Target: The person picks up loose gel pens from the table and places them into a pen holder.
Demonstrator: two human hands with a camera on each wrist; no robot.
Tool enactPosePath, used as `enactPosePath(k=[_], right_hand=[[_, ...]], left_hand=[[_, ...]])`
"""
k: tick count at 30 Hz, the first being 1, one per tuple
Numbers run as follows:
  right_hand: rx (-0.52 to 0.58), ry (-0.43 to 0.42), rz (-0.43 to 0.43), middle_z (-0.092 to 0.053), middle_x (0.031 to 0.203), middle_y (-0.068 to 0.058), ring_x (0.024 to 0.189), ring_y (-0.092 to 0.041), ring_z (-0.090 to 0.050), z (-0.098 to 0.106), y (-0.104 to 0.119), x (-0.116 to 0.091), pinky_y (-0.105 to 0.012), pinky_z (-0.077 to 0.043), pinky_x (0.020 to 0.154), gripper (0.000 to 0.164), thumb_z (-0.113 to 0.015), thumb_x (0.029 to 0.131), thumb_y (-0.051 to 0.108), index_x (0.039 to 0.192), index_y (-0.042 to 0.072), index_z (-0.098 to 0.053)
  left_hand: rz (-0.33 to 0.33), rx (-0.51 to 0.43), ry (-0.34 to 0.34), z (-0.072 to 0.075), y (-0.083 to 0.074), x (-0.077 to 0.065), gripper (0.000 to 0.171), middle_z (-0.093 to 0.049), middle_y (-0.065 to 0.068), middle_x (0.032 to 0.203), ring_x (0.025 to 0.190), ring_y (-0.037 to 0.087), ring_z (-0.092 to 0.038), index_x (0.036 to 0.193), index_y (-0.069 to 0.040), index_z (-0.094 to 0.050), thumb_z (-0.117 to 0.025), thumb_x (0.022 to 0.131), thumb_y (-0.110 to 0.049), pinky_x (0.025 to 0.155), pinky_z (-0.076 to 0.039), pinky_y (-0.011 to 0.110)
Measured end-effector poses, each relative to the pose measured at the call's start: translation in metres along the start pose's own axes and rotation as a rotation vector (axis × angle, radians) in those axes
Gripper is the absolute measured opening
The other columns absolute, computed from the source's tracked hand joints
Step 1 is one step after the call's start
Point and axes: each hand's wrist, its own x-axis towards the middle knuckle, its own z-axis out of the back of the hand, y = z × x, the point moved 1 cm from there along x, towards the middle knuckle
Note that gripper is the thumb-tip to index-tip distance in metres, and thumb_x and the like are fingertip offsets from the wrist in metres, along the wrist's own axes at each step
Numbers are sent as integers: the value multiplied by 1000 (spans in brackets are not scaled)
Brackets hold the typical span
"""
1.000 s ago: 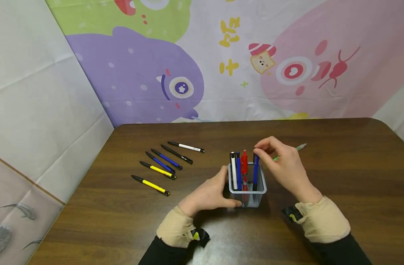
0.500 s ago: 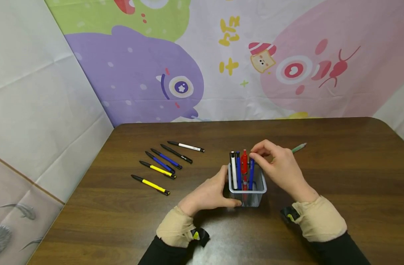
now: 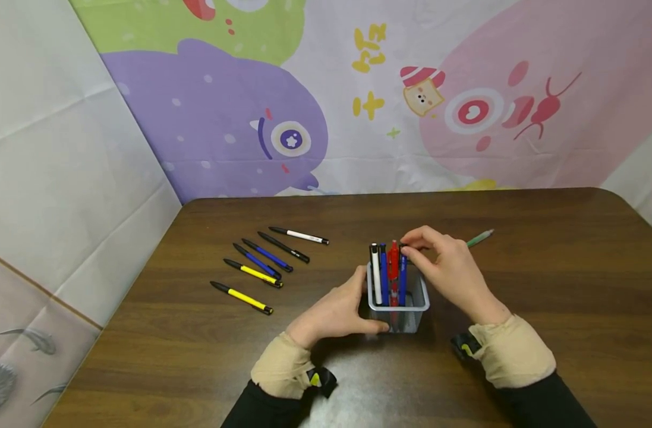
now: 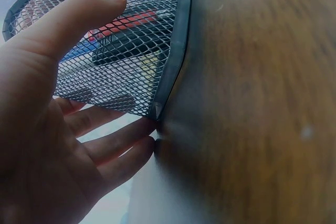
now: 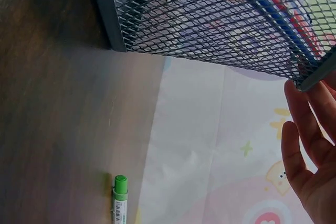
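Pen (image 3: pixel 403 279) (blue) pinched by R grip (image 3: pixel 450 264); ease down vert. in holder (image 3: pixel 414 308) below, L grip (image 3: pixel 336 312) clasped on its side.

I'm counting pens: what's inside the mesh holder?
The mesh holder holds at least a white pen, two blue pens and a red pen; the right hand pinches one blue pen's top. Anything behind them is covered, so the total is unclear.

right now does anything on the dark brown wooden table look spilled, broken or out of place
Nothing looks spilled or broken. One mild oddity: a slim green pen lies alone beyond the right hand, apart from both the six black-tipped pens on the left and the upright pens in the grey mesh holder.
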Motion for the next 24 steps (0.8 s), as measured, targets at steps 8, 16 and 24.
enactPosePath(k=[8,16,24], right_hand=[[9,21,-32,-67,86,3,70,-7,-59,3,-2,-1,-29,-45,54,17,-60,87,22,102,13,-61],[-14,35,-35,-68,90,1,71,-11,-61,10,-11,0,-33,-47,57,16,-56,90,20,103,11,-61],[-114,51,-6,-69,88,1,70,-11,-61,19,-24,2,-30,-42,50,12,-57,89,16,99,11,-62]], left_hand=[[-5,4,-3,0,2,1,87,-54,3,119,109,8,-49,134,-16,-23,-73,69,-45,91,-41,31],[14,3,-9,0,1,0,88,-55,3,118,107,9,-50,134,-17,-23,-74,68,-46,90,-41,32],[17,5,-3,0,1,0,88,-55,5,120,109,10,-50,134,-17,-23,-74,68,-45,91,-41,32]])
